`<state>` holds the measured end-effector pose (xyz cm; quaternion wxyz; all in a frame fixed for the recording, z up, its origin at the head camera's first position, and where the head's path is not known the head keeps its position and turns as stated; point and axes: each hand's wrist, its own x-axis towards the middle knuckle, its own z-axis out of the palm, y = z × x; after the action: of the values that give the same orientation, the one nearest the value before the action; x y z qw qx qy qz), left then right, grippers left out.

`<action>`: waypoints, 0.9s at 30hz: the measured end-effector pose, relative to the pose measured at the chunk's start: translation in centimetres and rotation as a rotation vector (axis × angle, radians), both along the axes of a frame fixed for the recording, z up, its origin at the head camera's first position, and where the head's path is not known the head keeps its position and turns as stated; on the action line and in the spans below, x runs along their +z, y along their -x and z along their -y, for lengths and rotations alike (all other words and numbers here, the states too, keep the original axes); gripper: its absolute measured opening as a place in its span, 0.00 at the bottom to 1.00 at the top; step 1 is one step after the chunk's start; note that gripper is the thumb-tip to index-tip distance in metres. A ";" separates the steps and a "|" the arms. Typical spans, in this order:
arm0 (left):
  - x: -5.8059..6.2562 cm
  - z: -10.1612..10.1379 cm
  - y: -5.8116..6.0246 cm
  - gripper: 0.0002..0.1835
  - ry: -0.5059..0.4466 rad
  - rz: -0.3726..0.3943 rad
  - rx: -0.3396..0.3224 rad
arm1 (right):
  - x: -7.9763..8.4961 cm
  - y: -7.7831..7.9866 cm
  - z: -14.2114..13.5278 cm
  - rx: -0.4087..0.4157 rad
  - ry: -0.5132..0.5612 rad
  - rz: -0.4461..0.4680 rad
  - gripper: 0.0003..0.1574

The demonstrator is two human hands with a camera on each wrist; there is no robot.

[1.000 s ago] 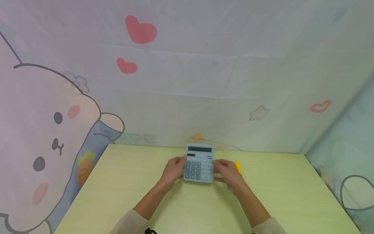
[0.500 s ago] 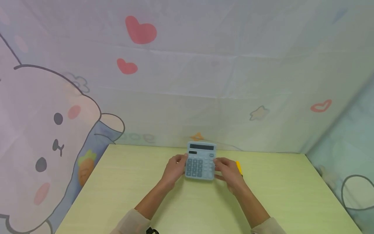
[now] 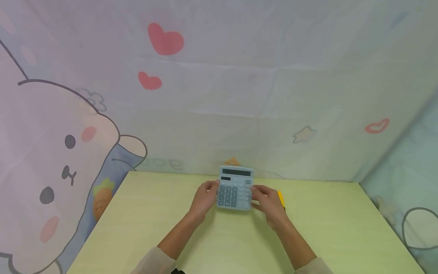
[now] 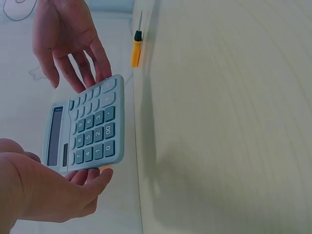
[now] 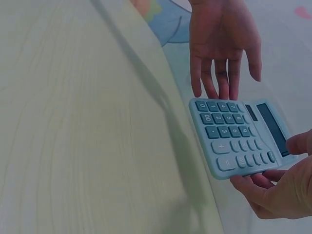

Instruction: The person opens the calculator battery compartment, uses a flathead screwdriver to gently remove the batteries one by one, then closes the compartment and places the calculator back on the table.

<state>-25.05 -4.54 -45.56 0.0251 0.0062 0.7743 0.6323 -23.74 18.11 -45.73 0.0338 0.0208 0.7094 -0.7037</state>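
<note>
A light blue desk calculator (image 3: 235,188) is held up between both hands, its keys and dark display facing the person. My left hand (image 3: 204,199) grips its left edge, and my right hand (image 3: 270,203) has the right edge. Seen from the left wrist, the calculator (image 4: 95,126) is tilted and stands clear of the tabletop, over which a shadow falls. In the right wrist view the right thumb lies by the display end of the calculator (image 5: 239,139), with other fingers at its edge. Fingertips behind the calculator are partly hidden.
A screwdriver with a yellow and black handle (image 4: 136,51) lies on the pale wooden table (image 3: 325,228), just beyond the right hand. Behind the table hangs a printed cloth (image 3: 219,95) with hearts and a cartoon animal.
Over the first half second the hands raised the calculator slightly, shifting it a little to the right. Since then it has barely moved, while the head view has tipped slightly.
</note>
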 end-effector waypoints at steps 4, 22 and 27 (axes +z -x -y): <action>0.3 -0.1 0.0 0.26 0.030 0.003 0.021 | 0.3 -0.1 0.0 -0.004 -0.011 -0.024 0.25; 0.0 -0.1 0.1 0.28 0.064 0.027 0.052 | 0.8 -0.6 0.2 -0.030 -0.071 -0.021 0.31; -0.1 0.2 0.0 0.28 0.047 0.011 0.040 | 0.7 -0.7 0.1 -0.015 -0.080 -0.022 0.33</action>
<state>-25.00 -4.69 -45.71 0.0170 -0.0134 0.7887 0.6145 -23.08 18.00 -45.07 0.0197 0.0196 0.7372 -0.6751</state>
